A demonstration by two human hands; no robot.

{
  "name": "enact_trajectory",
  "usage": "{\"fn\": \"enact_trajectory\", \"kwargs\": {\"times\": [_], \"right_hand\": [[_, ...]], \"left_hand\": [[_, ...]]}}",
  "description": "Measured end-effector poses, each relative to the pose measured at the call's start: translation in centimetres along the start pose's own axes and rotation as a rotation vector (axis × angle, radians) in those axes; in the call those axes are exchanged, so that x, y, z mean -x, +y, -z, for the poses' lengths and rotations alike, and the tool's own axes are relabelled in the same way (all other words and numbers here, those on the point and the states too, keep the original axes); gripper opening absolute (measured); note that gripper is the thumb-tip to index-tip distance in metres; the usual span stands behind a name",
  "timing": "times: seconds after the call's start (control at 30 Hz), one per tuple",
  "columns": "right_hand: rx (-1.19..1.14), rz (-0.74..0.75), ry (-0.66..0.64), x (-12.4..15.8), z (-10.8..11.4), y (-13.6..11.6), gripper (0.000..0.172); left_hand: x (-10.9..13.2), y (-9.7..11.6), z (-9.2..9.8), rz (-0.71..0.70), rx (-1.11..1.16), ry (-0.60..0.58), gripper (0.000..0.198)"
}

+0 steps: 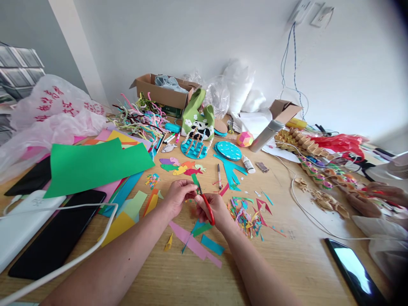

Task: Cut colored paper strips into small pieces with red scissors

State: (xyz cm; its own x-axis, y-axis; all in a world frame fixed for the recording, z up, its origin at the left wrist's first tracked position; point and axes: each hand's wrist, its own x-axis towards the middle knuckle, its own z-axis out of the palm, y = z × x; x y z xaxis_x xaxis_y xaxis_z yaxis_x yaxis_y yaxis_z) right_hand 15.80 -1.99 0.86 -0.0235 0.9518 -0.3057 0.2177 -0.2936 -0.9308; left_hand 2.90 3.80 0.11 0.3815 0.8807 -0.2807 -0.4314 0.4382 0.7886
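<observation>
My left hand point(179, 196) pinches a small strip of green paper point(194, 178) over the middle of the table. My right hand point(215, 208) grips red-handled scissors point(208, 209), their blades beside the green strip. Whether the blades touch the paper I cannot tell. Beyond my hands lie several coloured paper fish point(183, 168) and a pen point(219, 176). Under and in front of them are a pink paper strip point(189, 242) and a blue paper piece point(212, 245). To the right of my right hand is a heap of coloured paper scraps point(250, 216).
Green sheets point(102, 165), a power bank point(30, 225) and a black phone point(57, 233) lie left. Pipe cleaners point(140, 117), a panda bag point(197, 121) and a grey bottle point(267, 136) stand behind. A cable point(314, 223), another phone point(353, 272) and another person's hands point(366, 204) are right.
</observation>
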Motion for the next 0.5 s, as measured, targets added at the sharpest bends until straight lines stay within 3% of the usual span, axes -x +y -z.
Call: {"fn": "enact_trajectory", "kwargs": {"times": [0.5], "right_hand": [[0.003, 0.014, -0.013, -0.11, 0.17, 0.24, 0.051]], "left_hand": [[-0.04, -0.02, 0.12, 0.006, -0.073, -0.057, 0.017]]}}
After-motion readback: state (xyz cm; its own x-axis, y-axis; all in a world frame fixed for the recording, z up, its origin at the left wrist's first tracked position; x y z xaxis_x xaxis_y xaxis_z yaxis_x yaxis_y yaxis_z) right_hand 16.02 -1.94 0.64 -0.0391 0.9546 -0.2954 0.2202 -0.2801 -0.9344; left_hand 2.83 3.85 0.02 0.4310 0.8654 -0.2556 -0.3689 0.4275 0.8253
